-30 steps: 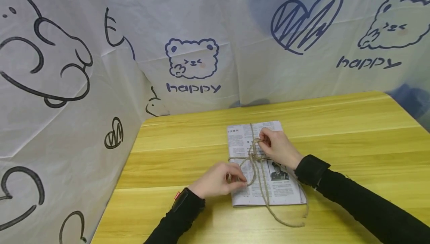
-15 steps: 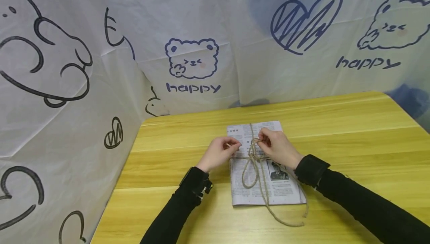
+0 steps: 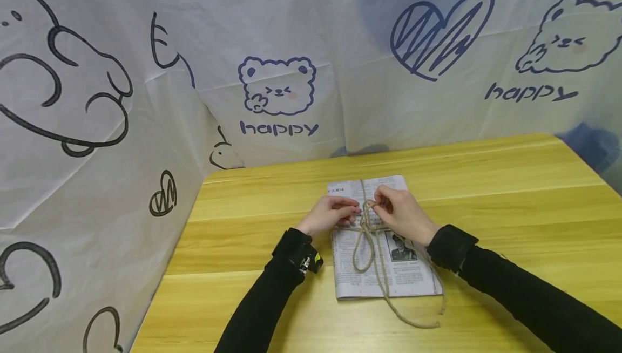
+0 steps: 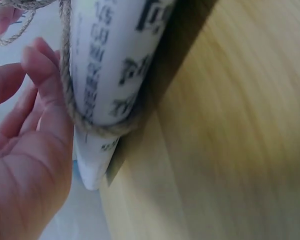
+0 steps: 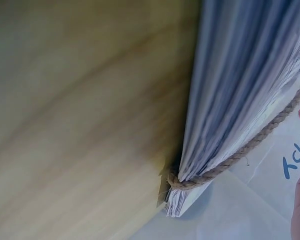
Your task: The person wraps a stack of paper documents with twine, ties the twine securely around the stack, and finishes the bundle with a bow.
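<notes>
A bundle of folded newspapers [image 3: 347, 275] lies flat on the table, with brown twine [image 3: 367, 228] crossed round it and knotted near the middle. Just above the knot, my right hand [image 3: 403, 212] pinches a small loop of the twine between thumb and forefinger. My left hand [image 3: 331, 214] hovers over the left side of the bundle, its fingers loosely bent near that loop. In the left wrist view this hand [image 4: 35, 145] shows thumb and forefinger apart, with nothing visible between them. A larger loop hangs below the knot, and loose ends trail past the lower edge.
The yellow wood-grain table [image 3: 252, 218] extends on every side of the bundle. Behind it and to the left hangs a pale cloth [image 3: 291, 18] with cartoon drawings. In the right wrist view, twine [image 5: 255, 142] wraps the layered paper edges [image 5: 235, 90].
My left hand has let go of the larger loop, moved up along the bundle's left side, then right towards the small loop. My right hand has stayed in place, pinching the twine.
</notes>
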{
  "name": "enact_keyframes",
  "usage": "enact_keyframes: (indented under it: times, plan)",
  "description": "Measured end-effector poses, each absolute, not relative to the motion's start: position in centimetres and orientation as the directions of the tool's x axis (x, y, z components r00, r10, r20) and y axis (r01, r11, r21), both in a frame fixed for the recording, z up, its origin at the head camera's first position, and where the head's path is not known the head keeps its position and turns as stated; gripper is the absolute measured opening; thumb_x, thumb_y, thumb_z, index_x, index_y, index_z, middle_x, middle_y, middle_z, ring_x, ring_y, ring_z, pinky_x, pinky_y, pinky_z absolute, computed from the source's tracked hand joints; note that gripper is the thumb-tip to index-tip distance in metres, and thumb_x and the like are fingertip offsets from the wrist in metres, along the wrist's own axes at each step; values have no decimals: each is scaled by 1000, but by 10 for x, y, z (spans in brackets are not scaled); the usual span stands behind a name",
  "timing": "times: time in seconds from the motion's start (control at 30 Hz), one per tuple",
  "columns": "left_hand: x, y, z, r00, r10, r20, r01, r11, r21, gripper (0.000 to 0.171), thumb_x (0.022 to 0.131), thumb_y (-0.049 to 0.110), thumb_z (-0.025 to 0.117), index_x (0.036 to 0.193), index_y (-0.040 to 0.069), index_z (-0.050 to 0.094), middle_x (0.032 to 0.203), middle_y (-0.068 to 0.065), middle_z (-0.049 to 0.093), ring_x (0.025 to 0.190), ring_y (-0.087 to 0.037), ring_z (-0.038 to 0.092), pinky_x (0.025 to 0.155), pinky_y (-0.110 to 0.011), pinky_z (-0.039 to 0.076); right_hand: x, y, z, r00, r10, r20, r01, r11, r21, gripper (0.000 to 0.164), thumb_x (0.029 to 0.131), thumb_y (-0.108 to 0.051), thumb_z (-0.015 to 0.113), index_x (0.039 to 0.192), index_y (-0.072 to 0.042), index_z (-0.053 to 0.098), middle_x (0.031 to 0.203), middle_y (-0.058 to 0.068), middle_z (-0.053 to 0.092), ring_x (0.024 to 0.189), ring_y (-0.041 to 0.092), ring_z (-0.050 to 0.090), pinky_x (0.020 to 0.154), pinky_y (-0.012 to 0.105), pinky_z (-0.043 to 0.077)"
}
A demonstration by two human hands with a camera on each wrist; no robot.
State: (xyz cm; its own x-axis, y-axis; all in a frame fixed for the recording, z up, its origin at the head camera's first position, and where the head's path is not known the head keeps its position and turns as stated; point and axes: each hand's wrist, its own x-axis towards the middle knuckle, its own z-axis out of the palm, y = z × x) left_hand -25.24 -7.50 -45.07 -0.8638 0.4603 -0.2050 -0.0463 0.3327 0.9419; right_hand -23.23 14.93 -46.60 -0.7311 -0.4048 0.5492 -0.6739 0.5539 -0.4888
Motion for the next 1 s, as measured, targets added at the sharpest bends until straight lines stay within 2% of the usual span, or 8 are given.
enact_keyframes:
  times: [0.1,0.2,0.33,0.43,0.77,1.0]
  plan:
    - [-254,-72,-453,-841,488,-234,-90,301,949,34,105,12,55,136,-2,60,123,-23,70,76,-6,63,70,-19,53,-232,150,-467,-727,-408,553,-679,551,-486,17,92,-2,70,94,-11,55,76,-4,55,66,0,39,64,22,38]
    - [-255,-71,-454,-823,515,-241,-88,303,949,35,105,11,54,136,-1,60,113,-20,72,74,-6,61,68,-18,49,-233,150,-469,-724,-409,555,-682,546,-487,17,92,-2,70,95,-10,56,77,-4,56,67,0,40,64,22,39]
    - [-256,-71,-454,-809,541,-228,-56,315,947,34,104,10,55,135,-2,60,94,-10,71,72,-7,59,66,-20,46,-234,152,-469,-719,-408,562,-688,533,-492,18,92,-2,70,94,-11,55,77,-5,55,67,-1,39,64,22,38]
    - [-255,-71,-455,-805,550,-223,-34,332,943,32,103,11,57,132,-2,63,88,-3,69,71,-7,58,65,-20,45,-234,152,-469,-719,-403,566,-688,526,-499,19,92,-2,71,92,-12,54,75,-6,54,65,-1,39,62,21,37]
    - [-254,-69,-456,-794,563,-229,0,378,926,31,102,13,60,129,-2,66,93,-6,68,70,-9,53,64,-21,42,-235,153,-469,-737,-405,541,-670,538,-511,19,91,-1,71,92,-12,55,74,-5,54,64,0,42,61,22,39]
    - [-252,-70,-456,-825,529,-198,-15,331,944,28,102,16,60,122,-2,68,83,0,65,68,-9,51,64,-21,41,-235,155,-466,-763,-402,506,-644,535,-547,19,90,2,71,90,-11,56,71,-4,56,62,1,44,59,23,39]
